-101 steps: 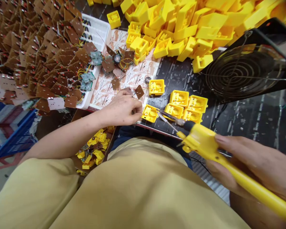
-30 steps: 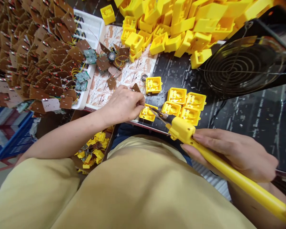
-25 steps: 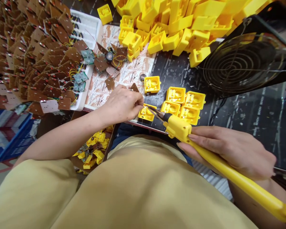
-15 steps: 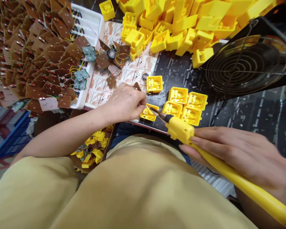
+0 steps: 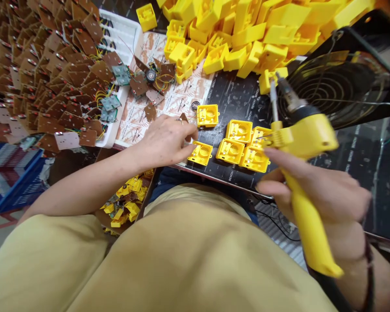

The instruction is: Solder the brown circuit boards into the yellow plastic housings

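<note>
My left hand [image 5: 169,138] is at the bench edge with curled fingers, its thumb and fingertips at the left edge of a small yellow plastic case [image 5: 202,153]; how firmly they grip it is partly hidden. In my right hand [image 5: 325,190] is a yellow soldering gun [image 5: 312,135], its metal tip and thin side tube pointing up and away, clear of the cases. Another open case [image 5: 208,115] lies just beyond the left hand, beside a small round speaker [image 5: 195,105]. Several more open cases [image 5: 230,151] sit together on the right, below the gun's tip.
Brown circuit boards [image 5: 52,78] pile high at left over a white foam tray [image 5: 130,26]. Yellow cases [image 5: 227,39] heap at the back. A black fan [image 5: 325,82] stands at right. Below are a blue crate [image 5: 13,182] and a box of yellow parts [image 5: 126,203].
My right hand has raised the soldering gun from the near case and swung its tip up toward the fan. My left hand stays by that case, its thumb and index finger slightly more parted.
</note>
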Demonstrator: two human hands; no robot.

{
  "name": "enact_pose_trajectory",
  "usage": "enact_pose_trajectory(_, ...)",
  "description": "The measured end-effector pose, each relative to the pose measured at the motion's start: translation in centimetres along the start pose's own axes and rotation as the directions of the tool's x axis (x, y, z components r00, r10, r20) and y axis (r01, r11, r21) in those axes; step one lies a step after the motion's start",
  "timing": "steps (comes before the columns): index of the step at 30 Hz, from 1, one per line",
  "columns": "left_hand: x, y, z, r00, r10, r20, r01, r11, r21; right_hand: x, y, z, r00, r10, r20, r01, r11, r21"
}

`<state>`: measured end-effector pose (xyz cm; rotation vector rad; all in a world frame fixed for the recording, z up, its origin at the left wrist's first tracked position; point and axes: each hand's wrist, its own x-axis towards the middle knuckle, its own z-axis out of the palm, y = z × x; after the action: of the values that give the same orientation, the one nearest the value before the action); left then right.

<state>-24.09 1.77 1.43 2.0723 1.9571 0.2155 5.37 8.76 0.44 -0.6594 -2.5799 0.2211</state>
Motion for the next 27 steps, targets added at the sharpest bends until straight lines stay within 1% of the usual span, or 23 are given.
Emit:
enact_pose_trajectory(2, -0.6, -1.0, -1.2, 0.989, -0.038, -0.141, 0.029, 0.998, -0.063, 1.2, 0.3, 1.1, 0.987, -0.140, -0.079, 0.136, 0.989, -0.050)
enact_pose_trajectory(4, -1.4, -2.5, -2.8, 0.959, -0.115, -0.260, 0.089, 0.990, -0.109, 1.9, 0.9, 2.1, 0.960, -0.257, -0.110, 0.243, 0.961, -0.131)
enact_pose_trajectory(5, -1.7, -3.4, -3.5, 0.949, -0.142, -0.281, 0.118, 0.988, -0.099, 2.2, 1.2, 2.5, 0.950, -0.298, -0.097, 0.280, 0.946, -0.163)
enact_pose_trajectory(6, -2.1, -4.3, -4.0, 0.948, -0.152, -0.281, 0.139, 0.988, -0.067, 2.4, 1.4, 2.8, 0.942, -0.327, -0.075, 0.308, 0.932, -0.192)
enact_pose_trajectory(8, -2.6, -5.8, -4.5, 0.967, -0.131, -0.220, 0.142, 0.989, 0.037, 2.9, 1.5, 3.5, 0.931, -0.364, -0.038, 0.347, 0.911, -0.224)
enact_pose_trajectory(10, -2.7, -6.6, -4.2, 0.986, -0.095, -0.137, 0.112, 0.986, 0.127, 3.3, 1.3, 4.1, 0.923, -0.383, -0.024, 0.368, 0.901, -0.231)
enact_pose_trajectory(12, -2.5, -6.6, -3.6, 0.997, -0.054, -0.055, 0.062, 0.986, 0.157, 3.6, 0.8, 4.6, 0.925, -0.378, -0.045, 0.361, 0.908, -0.215)
enact_pose_trajectory(14, -2.2, -6.0, -3.3, 0.999, 0.024, 0.048, -0.032, 0.984, 0.175, 3.6, 0.5, 5.0, 0.934, -0.353, -0.059, 0.337, 0.924, -0.180)
enact_pose_trajectory(16, -1.9, -5.4, -3.5, 0.981, 0.121, 0.151, -0.151, 0.966, 0.211, 3.4, 0.5, 5.1, 0.948, -0.312, -0.055, 0.302, 0.942, -0.145)
enact_pose_trajectory(17, -1.7, -5.2, -3.7, 0.971, 0.152, 0.185, -0.193, 0.953, 0.233, 3.2, 0.5, 5.1, 0.954, -0.295, -0.047, 0.287, 0.949, -0.131)
enact_pose_trajectory(18, -1.5, -5.2, -3.8, 0.967, 0.164, 0.196, -0.211, 0.945, 0.251, 3.0, 0.6, 5.1, 0.958, -0.284, -0.041, 0.277, 0.953, -0.120)
enact_pose_trajectory(19, -1.2, -5.4, -4.0, 0.971, 0.159, 0.178, -0.203, 0.943, 0.265, 2.9, 0.7, 5.1, 0.959, -0.280, -0.037, 0.274, 0.955, -0.114)
enact_pose_trajectory(22, 0.2, -6.5, -3.5, 0.987, 0.132, 0.090, -0.152, 0.945, 0.291, 2.8, 0.9, 5.1, 0.952, -0.303, -0.038, 0.297, 0.948, -0.112)
enact_pose_trajectory(23, 0.8, -6.9, -3.0, 0.987, 0.136, 0.090, -0.157, 0.941, 0.300, 2.9, 0.9, 5.2, 0.949, -0.312, -0.040, 0.306, 0.946, -0.111)
enact_pose_trajectory(25, 1.8, -7.7, -2.3, 0.979, 0.151, 0.140, -0.188, 0.933, 0.306, 2.9, 0.9, 5.3, 0.950, -0.310, -0.044, 0.304, 0.947, -0.104)
enact_pose_trajectory(27, 2.4, -8.3, -2.3, 0.975, 0.142, 0.169, -0.186, 0.943, 0.278, 2.7, 0.9, 5.4, 0.956, -0.291, -0.043, 0.288, 0.955, -0.067)
